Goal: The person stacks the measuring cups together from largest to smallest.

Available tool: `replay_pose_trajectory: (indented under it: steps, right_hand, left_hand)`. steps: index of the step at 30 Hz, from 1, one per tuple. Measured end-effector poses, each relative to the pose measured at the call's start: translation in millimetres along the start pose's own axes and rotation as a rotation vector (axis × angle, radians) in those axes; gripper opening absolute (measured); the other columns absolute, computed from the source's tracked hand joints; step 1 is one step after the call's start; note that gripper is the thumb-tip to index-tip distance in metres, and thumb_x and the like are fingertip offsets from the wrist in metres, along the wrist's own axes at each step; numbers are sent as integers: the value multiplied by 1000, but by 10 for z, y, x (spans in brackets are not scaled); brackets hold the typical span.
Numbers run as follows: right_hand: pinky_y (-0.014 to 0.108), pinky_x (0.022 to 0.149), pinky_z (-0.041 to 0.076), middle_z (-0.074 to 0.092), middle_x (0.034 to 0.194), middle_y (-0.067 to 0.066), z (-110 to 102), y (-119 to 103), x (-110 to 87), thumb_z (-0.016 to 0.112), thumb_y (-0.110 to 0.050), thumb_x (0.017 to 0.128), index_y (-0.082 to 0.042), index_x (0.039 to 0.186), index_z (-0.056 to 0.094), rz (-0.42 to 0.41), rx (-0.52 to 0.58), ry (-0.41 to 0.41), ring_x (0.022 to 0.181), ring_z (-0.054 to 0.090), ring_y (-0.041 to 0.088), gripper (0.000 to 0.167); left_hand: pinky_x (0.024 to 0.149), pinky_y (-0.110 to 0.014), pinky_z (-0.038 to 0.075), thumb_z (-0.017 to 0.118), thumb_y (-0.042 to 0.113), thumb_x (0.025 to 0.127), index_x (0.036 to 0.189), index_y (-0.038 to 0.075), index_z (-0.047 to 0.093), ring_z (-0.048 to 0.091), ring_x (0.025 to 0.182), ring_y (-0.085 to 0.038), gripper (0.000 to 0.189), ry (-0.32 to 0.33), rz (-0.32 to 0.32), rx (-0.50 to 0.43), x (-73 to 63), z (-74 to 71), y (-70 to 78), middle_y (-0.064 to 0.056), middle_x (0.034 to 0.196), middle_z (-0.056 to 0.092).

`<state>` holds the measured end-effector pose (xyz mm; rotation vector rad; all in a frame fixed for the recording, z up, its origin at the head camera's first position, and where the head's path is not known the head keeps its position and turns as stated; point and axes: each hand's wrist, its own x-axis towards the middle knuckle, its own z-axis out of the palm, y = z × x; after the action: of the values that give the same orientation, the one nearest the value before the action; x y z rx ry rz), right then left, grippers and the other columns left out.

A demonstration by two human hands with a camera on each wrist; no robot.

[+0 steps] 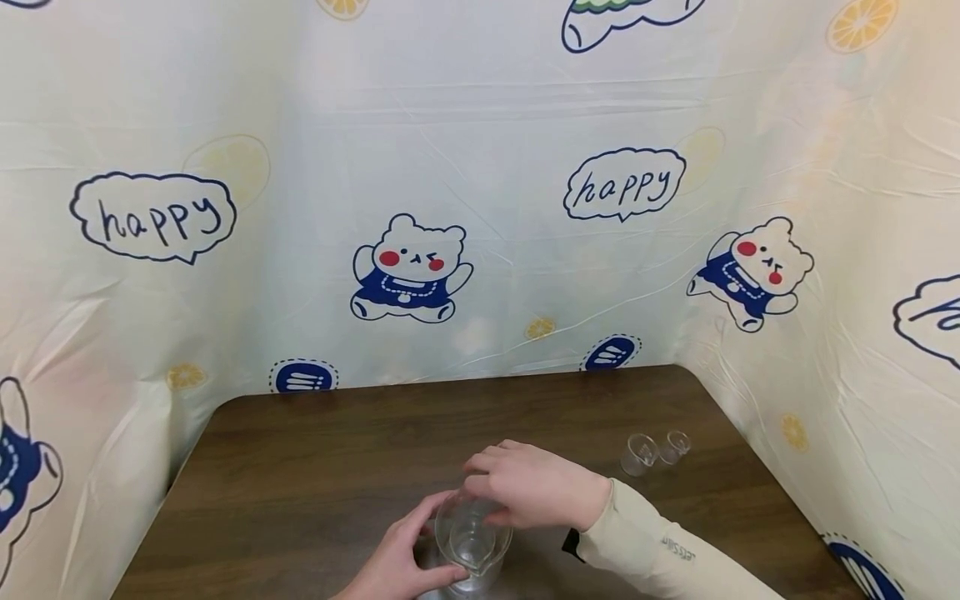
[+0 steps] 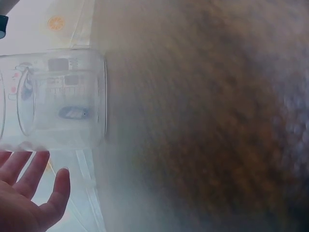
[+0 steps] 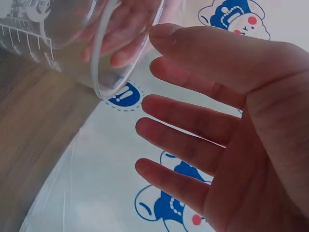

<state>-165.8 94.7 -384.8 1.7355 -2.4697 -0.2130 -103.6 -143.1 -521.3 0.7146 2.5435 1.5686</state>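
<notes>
A large clear glass beaker (image 1: 487, 579) stands on the table near its front, with a smaller beaker (image 2: 53, 99) inside it. My left hand (image 1: 405, 558) holds the large beaker from the left, its thumb near the spout and its fingers round the far side. Over the rim hovers my right hand (image 1: 528, 486), fingers spread and slightly bent. In the right wrist view, that hand's fingers (image 3: 188, 140) are apart with nothing held between them, just beside the large beaker's rim (image 3: 99, 72).
Two small clear beakers (image 1: 639, 455) (image 1: 675, 447) stand close together at the back right of the brown wooden table (image 1: 337, 467). A pale printed curtain (image 1: 510, 275) encloses the table at the back and both sides.
</notes>
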Motion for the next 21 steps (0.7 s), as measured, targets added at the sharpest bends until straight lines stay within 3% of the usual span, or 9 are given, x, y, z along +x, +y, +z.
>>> replay_pose_trajectory:
  steps: [5, 16, 21]
  right_hand:
    - [28, 96, 50, 69, 123, -7, -49, 24, -64, 83, -40, 89, -24, 108, 72, 6, 4, 22, 111, 64, 10, 27]
    - [28, 92, 50, 70, 116, -6, -36, 115, -222, 83, -37, 90, -22, 104, 73, 37, 25, 62, 106, 65, 11, 24]
    - [29, 92, 51, 70, 115, -6, -20, 161, -306, 83, -35, 90, -22, 108, 73, 49, 31, 76, 106, 65, 11, 24]
  left_hand:
    - [88, -33, 54, 86, 35, 88, 151, 19, 48, 59, 119, -12, 75, -14, -27, -24, 0, 11, 14, -9, 145, 60]
    - [86, -33, 54, 88, 32, 86, 150, 20, 49, 61, 114, -11, 76, 25, 70, -19, 6, 21, -23, -9, 142, 62]
    - [87, -31, 54, 88, 34, 85, 150, 22, 50, 61, 114, -9, 77, 35, 69, -10, 0, 34, -43, -6, 142, 62]
